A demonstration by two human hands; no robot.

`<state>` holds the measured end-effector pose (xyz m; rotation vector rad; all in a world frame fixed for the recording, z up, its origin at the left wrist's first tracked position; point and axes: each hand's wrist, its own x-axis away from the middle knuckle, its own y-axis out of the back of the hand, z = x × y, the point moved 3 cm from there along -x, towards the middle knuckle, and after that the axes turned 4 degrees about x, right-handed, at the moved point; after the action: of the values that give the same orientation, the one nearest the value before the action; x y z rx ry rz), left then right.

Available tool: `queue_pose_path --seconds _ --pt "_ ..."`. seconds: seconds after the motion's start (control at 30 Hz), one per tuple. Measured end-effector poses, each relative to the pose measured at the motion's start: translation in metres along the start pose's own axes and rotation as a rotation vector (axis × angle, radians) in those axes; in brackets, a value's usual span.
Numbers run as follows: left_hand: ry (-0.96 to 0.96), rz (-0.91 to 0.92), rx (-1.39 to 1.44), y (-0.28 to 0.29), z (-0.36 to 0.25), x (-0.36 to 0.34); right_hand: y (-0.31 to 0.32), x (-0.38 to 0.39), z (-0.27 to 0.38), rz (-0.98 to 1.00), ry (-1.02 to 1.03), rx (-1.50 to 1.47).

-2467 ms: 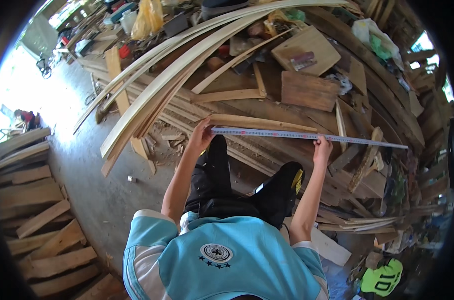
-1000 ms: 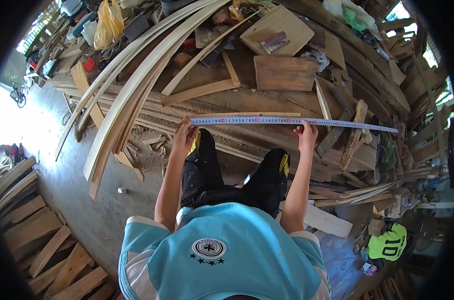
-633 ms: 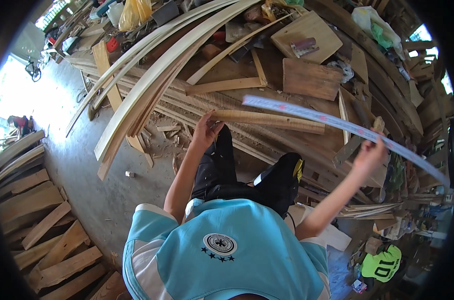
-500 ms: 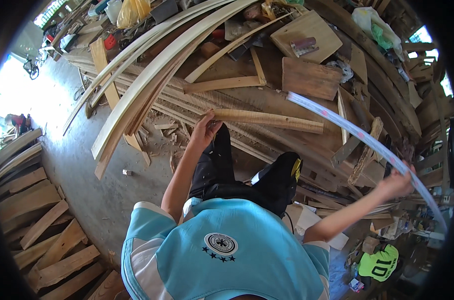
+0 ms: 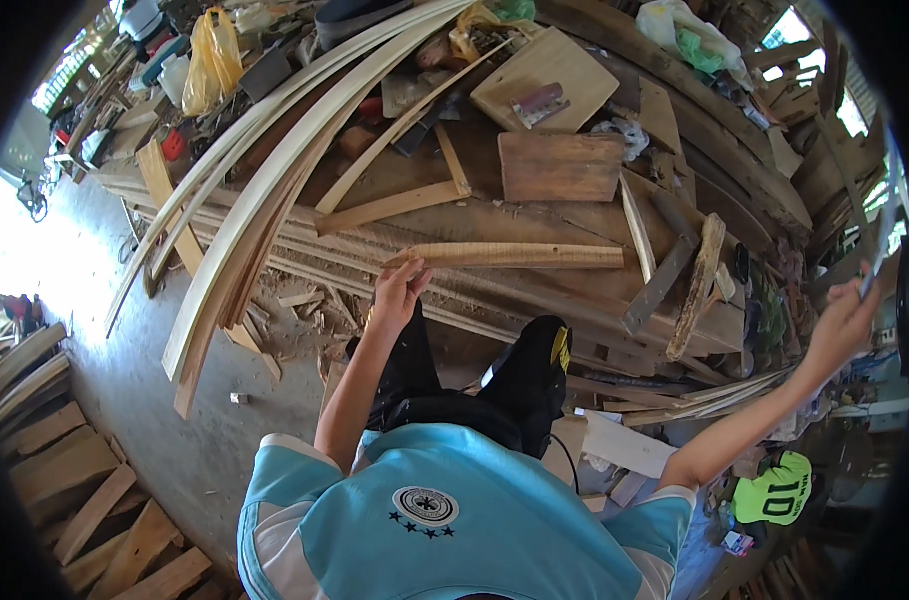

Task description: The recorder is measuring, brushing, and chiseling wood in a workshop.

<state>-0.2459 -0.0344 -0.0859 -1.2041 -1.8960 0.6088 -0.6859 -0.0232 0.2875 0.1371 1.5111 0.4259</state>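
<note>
My left hand (image 5: 401, 287) is closed on the left end of a narrow, slightly curved wooden slat (image 5: 519, 256), which lies lengthwise over the plank-covered workbench. Far out to the right, my raised right hand (image 5: 846, 315) grips a long, thin whitish strip (image 5: 888, 195). The strip now stands almost edge-on near the picture's rim, so its exact kind is hard to make out. Beyond the slat lie a reddish-brown board (image 5: 561, 167) and a pale wooden block (image 5: 544, 78) with a curved purplish piece on it.
Long curved strips (image 5: 264, 190) jut over the bench's left side. A handsaw-like flat blade (image 5: 660, 285) and a rough wood offcut (image 5: 696, 288) lie right of the slat. Wood pieces (image 5: 64, 470) are stacked at lower left. A person in a bright green shirt (image 5: 772, 490) is at lower right.
My right hand has swung outward and up with the whitish strip, turning it from lying across the bench to nearly upright. My left hand keeps the slat, now more level.
</note>
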Motion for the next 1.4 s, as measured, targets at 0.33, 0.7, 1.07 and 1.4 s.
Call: queue_pose_path --seconds 0.33,0.7,1.07,1.4 --pt "0.012 -0.025 -0.043 -0.023 0.017 0.014 -0.147 0.052 0.004 0.645 -0.125 0.148" --pt "0.128 -0.039 0.081 -0.037 0.018 0.016 -0.323 0.132 -0.035 0.871 -0.072 0.301" --pt "0.19 0.005 -0.061 -0.065 0.052 0.018 -0.361 0.14 -0.046 1.047 -0.401 0.341" --pt "0.049 0.466 -1.298 -0.128 0.006 0.005 -0.212 0.222 0.115 1.303 0.192 -0.376"
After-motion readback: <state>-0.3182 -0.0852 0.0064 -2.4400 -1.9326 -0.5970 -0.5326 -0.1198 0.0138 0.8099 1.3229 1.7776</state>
